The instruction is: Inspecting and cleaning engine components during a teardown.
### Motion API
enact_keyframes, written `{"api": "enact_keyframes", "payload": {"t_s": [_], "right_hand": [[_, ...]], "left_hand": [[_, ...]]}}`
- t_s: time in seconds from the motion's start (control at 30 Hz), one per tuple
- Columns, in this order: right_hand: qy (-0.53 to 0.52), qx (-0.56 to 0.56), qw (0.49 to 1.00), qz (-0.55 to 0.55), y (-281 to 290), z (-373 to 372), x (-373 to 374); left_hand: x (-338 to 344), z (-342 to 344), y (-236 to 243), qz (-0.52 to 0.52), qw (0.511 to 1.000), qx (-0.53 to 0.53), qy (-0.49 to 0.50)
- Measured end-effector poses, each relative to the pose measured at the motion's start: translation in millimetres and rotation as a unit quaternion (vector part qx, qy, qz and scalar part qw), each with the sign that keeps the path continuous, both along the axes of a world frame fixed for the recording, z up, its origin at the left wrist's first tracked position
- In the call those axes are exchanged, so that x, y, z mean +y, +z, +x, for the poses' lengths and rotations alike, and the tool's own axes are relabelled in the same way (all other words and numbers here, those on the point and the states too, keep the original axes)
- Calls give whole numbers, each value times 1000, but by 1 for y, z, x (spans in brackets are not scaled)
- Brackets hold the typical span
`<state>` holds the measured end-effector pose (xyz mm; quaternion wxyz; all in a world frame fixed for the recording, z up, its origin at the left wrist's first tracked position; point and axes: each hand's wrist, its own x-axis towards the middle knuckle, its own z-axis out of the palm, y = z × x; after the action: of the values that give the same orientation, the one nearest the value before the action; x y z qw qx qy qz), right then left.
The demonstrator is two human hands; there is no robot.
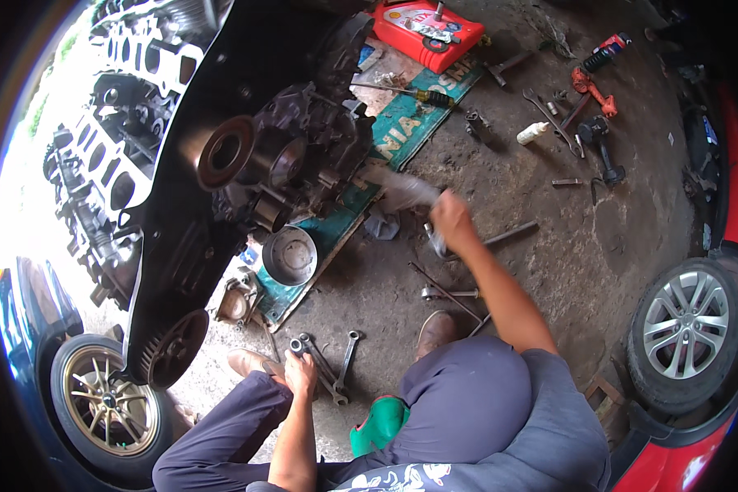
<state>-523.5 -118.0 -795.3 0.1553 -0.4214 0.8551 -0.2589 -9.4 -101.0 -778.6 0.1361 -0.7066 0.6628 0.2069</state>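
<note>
Low in front of my left knee, my left hand [302, 375] is closed on a small round metal part [297, 346] with a dark hole in its end. My right hand [453, 220] reaches forward, closed on a pale grey piece [410, 192] smeared by motion, whose kind I cannot make out. This piece points toward an engine [303, 148] with a round pulley [226, 152] on its front. A dark grey rag [382, 225] lies just below it. Several combination wrenches [350, 357] rest on the floor to the right of my left hand.
A round metal pan [289, 256] sits on a green printed sheet [336, 234] under the engine. A red jug [430, 37] stands at the back. Scattered on the floor are a white bottle [533, 133], a screwdriver [435, 98] and a long bar [512, 234]. Cars with wheels [687, 326] flank me.
</note>
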Motion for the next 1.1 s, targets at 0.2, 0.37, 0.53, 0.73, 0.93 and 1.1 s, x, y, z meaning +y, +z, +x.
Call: {"api": "enact_keyframes", "payload": {"t_s": [0.2, 0.37, 0.53, 0.73, 0.93, 1.1], "right_hand": [[-198, 74, 977, -5, 50, -208, -66], [-71, 434, 884, -156, 84, -191, -94], [339, 209, 917, 27, 44, -6, -80], [302, 296, 906, -27, -31, 63, -37], [189, 27, 965, -179, -10, 29, -36], [-21, 101, 952, -287, 43, -72, -76]], "left_hand": [[1, 2, 1, -9, 1000, 9, -6], [0, -4, 3, 11, 1000, -12, 1], [-2, -2, 3, 21, 1000, -16, 5], [0, 6, 1, -4, 999, 33, 2], [-1, 0, 9, -11, 999, 31, 16], [-4, -3, 13, 19, 999, 37, 25]]}}
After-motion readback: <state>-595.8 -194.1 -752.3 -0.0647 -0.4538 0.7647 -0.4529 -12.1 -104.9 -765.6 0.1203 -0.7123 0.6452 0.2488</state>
